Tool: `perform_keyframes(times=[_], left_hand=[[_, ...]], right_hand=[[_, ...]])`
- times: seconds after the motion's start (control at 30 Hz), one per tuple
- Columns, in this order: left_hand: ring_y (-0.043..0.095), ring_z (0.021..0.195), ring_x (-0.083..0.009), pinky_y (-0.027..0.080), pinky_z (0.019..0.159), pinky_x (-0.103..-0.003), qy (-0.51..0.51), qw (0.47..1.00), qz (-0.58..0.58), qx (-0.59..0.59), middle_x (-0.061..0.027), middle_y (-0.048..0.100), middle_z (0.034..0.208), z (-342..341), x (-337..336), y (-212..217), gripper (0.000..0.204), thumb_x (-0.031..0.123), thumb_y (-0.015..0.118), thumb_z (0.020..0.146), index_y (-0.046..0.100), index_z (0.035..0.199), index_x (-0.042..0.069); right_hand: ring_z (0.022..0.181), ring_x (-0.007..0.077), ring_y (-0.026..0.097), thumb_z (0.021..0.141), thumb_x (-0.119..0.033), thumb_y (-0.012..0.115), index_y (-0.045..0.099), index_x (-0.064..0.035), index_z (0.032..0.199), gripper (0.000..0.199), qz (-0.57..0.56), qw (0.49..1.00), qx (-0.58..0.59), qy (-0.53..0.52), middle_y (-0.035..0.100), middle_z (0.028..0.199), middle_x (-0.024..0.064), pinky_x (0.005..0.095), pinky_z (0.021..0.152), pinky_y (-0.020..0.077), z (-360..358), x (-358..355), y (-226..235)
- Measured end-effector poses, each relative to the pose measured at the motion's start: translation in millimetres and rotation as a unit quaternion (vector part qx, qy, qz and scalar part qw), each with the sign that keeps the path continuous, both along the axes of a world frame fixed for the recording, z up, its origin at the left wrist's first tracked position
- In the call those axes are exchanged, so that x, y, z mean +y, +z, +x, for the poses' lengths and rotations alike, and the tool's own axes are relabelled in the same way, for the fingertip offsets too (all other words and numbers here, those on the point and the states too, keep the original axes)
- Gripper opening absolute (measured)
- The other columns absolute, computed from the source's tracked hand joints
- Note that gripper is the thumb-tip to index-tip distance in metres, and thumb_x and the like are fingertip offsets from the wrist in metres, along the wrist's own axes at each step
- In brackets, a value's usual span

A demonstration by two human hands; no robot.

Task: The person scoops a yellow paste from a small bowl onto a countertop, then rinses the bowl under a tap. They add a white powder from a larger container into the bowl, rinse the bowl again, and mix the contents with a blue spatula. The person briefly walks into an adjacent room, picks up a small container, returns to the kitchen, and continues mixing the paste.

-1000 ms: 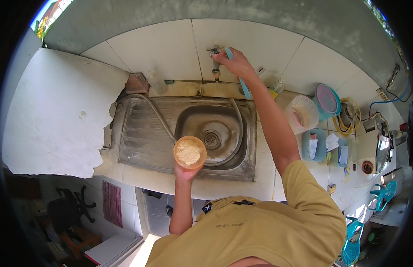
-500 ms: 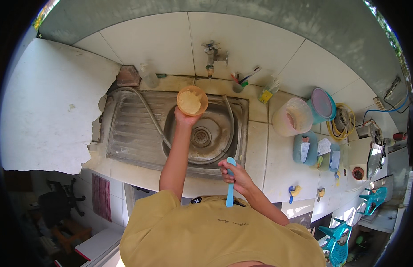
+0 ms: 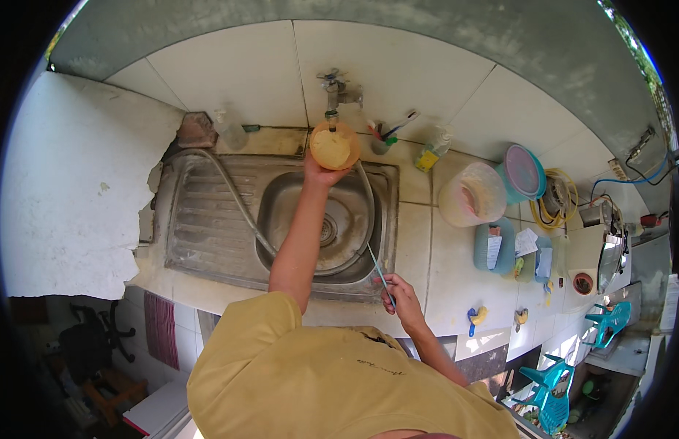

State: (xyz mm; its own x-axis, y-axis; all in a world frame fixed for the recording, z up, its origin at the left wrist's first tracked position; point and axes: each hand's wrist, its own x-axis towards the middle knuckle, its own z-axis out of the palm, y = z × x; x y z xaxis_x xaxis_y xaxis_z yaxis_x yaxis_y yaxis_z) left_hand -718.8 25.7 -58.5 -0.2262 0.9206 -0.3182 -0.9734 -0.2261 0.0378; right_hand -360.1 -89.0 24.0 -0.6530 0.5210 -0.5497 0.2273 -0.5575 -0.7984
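Observation:
An orange mixing bowl with a heap of pale yellow powder rests in my left hand, whose fingers cup it from below. The bowl is right under the spout of the wall tap; I cannot make out any water running. My right hand grips a light blue spatula near the front edge of the sink. The spatula is seen edge-on, its upper end pointing toward the basin. Below both hands lies the steel sink.
A grey hose curves into the basin. Right of the sink stand a cup with brushes, a soap bottle, a clear tub and blue containers. Two impression trays with yellowish material lie on the counter's front.
My left hand has moved the bowl farther away, to beneath the tap. My right hand has lowered slightly to the right and turned the spatula from its flat face to its edge.

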Motion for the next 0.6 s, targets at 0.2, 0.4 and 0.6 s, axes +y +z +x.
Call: perform_keyframes(times=[0.2, 0.4, 0.6], left_hand=[[0.052, 0.12, -0.0347, 0.043, 0.093, -0.058, -0.049, 0.998, -0.024, -0.025, -0.0085, 0.056, 0.131, 5, -11, 1, 0.046, 0.05, 0.046, 0.092, 0.056, 0.125, 0.02], [0.05, 0.123, -0.0368, 0.041, 0.097, -0.059, -0.098, 0.993, 0.019, -0.064, -0.0131, 0.051, 0.136, 14, -8, -12, 0.044, 0.043, 0.047, 0.096, 0.053, 0.13, 0.016], [0.049, 0.123, -0.0372, 0.042, 0.096, -0.057, -0.085, 0.994, -0.031, -0.059, -0.0143, 0.05, 0.136, 9, 15, -15, 0.046, 0.044, 0.047, 0.096, 0.05, 0.131, 0.015]], right_hand=[[0.053, 0.0066, 0.045, 0.093, -0.002, 0.045, 0.053, 0.0014, 0.116, 0.024, 0.155, 0.987, -0.046, -0.015, 0.051, 0.072, 0.0019, 0.0218, 0.048, 0.0383, 0, 40, 3], [0.053, 0.0064, 0.046, 0.094, -0.003, 0.047, 0.052, 0.0017, 0.117, 0.024, 0.141, 0.988, -0.055, -0.014, 0.052, 0.072, 0.0018, 0.0214, 0.047, 0.0387, 1, 45, -3], [0.053, 0.0055, 0.046, 0.093, -0.005, 0.052, 0.054, -0.0005, 0.118, 0.025, 0.124, 0.99, -0.064, -0.003, 0.053, 0.07, 0.0008, 0.0217, 0.047, 0.0373, 2, 32, -12]])
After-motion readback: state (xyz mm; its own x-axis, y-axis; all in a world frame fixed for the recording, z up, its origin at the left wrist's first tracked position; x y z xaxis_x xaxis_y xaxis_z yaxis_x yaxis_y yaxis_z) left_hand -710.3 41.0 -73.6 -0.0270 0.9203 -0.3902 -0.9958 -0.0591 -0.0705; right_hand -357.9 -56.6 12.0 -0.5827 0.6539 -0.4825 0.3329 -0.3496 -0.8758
